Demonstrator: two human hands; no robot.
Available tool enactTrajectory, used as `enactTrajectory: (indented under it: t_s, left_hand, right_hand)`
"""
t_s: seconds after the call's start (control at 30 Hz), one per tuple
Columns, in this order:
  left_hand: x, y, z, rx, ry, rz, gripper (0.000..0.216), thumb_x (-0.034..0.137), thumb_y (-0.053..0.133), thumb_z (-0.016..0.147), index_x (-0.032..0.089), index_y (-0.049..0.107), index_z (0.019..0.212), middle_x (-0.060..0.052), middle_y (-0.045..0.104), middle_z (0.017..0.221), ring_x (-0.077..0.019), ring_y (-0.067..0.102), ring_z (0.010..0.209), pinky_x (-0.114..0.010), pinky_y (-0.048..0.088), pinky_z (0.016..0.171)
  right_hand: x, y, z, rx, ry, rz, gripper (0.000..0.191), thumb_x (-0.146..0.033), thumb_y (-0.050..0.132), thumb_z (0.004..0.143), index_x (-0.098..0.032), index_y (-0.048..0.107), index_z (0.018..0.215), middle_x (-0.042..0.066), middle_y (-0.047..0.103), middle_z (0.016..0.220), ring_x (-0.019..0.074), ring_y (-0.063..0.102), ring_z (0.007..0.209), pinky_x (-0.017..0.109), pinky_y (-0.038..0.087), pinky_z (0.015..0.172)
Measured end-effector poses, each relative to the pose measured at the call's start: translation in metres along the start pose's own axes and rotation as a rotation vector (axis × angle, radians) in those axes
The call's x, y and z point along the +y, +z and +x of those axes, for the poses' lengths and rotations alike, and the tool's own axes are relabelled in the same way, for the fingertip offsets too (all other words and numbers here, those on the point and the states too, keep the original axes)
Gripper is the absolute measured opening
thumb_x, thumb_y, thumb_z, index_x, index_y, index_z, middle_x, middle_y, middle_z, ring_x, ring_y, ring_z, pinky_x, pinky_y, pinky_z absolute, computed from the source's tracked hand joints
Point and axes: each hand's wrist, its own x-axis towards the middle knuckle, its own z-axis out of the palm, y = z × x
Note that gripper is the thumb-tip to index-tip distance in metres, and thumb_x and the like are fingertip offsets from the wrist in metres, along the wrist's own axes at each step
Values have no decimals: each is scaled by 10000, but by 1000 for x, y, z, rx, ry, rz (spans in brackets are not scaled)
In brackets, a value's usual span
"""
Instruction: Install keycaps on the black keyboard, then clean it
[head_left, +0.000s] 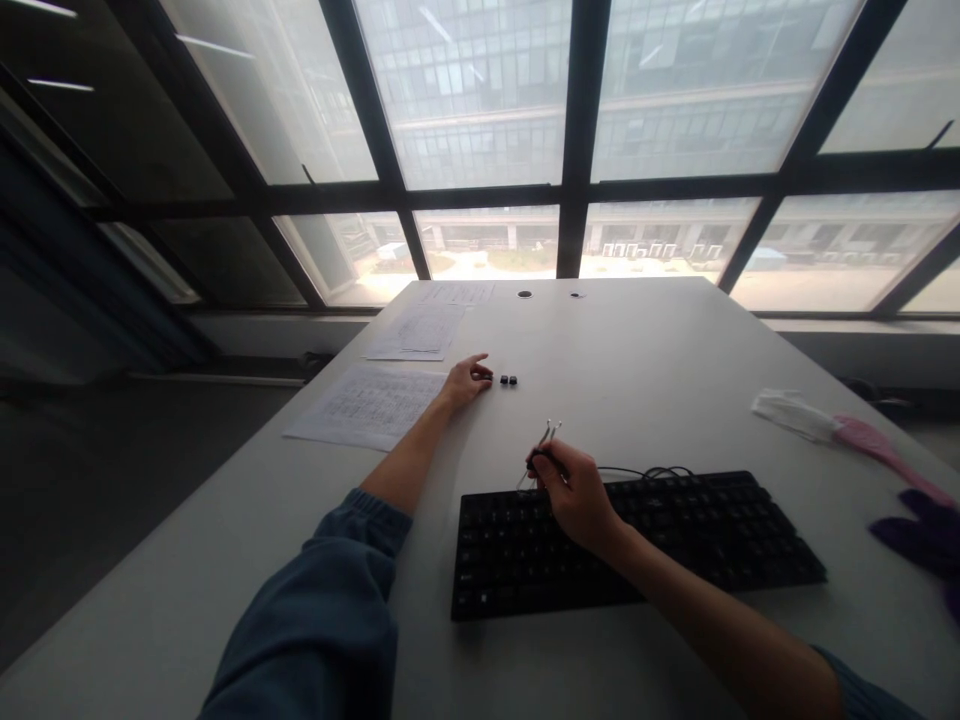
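Note:
A black computer keyboard [637,540] lies on the white table before me, its cable along the far edge. Above its left part, my right hand [574,490] is closed around a wire keycap puller [551,432] with a dark handle; its thin wire prongs point up and away from me. Further off, my left hand [466,383] reaches down to the tabletop, thumb and fingertips closed on a small dark keycap that they mostly hide. Just right of those fingertips, two black keycaps [508,380] sit side by side on the table.
Printed paper sheets [364,405] lie along the table's left side. A pink and white item [862,433] and a dark purple, petal-like one [919,530] lie at the right. Two small round fittings [525,294] are near the far edge, before tall windows [480,100].

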Motion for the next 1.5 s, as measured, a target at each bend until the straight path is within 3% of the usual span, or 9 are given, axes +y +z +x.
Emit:
enactTrajectory:
  t_s: [0.27, 0.37, 0.47, 0.6, 0.83, 1.03, 1.23, 1.37, 1.5]
  left_hand:
    - [4, 1, -2, -7, 20, 12, 753, 148, 817, 626, 110, 577, 1339, -113, 750, 1013, -222, 718, 899, -443, 554, 936]
    - [13, 1, -6, 52, 71, 39, 703, 172, 827, 645, 129, 600, 1309, -131, 726, 1117, -245, 681, 1053, -464, 488, 1035]
    - [34, 4, -12, 212, 204, 90, 509, 244, 752, 782, 154, 622, 1267, -122, 707, 1174, -230, 634, 1150, -457, 423, 1104]
    - [77, 19, -30, 346, 353, 96, 295, 272, 590, 924, 164, 654, 1190, -99, 731, 1096, -203, 671, 1062, -404, 498, 1008]
    - [129, 39, -103, 82, 271, 94, 239, 211, 548, 913, 173, 703, 1090, -64, 764, 968, -178, 713, 933, -310, 554, 837]
    - [130, 31, -162, -117, 85, 121, 297, 126, 509, 828, 164, 722, 1031, -60, 771, 913, -186, 722, 887, -307, 556, 798]
    - [128, 30, -199, -325, 102, 137, 396, 81, 553, 740, 184, 712, 1087, -63, 726, 1051, -178, 672, 934, -286, 548, 799]
    - [130, 38, -206, -313, 106, 198, 146, 229, 696, 799, 192, 732, 935, -36, 704, 917, -168, 649, 843, -264, 531, 739]
    - [128, 45, -208, -236, 93, 230, 117, 214, 766, 763, 203, 733, 874, -2, 714, 828, -162, 652, 779, -257, 521, 723]
  right_hand:
    - [6, 0, 0, -21, 16, -31, 203, -304, 525, 971, -197, 615, 823, 23, 662, 728, 161, 608, 674, 270, 463, 640]
    - [10, 3, -1, -43, 5, -43, 191, -284, 529, 963, -198, 623, 821, 13, 650, 709, 158, 594, 664, 273, 455, 649]
    - [13, 4, 0, -41, -13, -64, 168, -263, 533, 954, -198, 632, 836, 12, 642, 716, 161, 585, 678, 276, 449, 669]
    - [9, 4, 1, -71, -39, -78, 164, -239, 532, 946, -196, 625, 819, 20, 648, 755, 162, 583, 708, 274, 441, 690]
    - [6, 5, 6, -149, -35, -68, 197, -214, 510, 956, -195, 595, 779, -6, 619, 710, 142, 553, 671, 252, 412, 673]
    - [12, 8, 4, -221, -107, -116, 186, -192, 522, 953, -195, 595, 782, 2, 620, 751, 147, 541, 699, 261, 406, 690]
    - [7, 5, -5, -175, -193, -83, 190, -212, 510, 973, -195, 640, 834, 29, 642, 821, 163, 573, 757, 273, 430, 723]
    - [10, 2, -2, -143, -123, -70, 180, -202, 524, 950, -193, 657, 830, 15, 659, 784, 161, 587, 732, 272, 435, 707]
    - [12, 2, 0, -119, -79, -71, 188, -218, 535, 933, -190, 661, 798, 10, 654, 749, 160, 590, 706, 273, 439, 685]
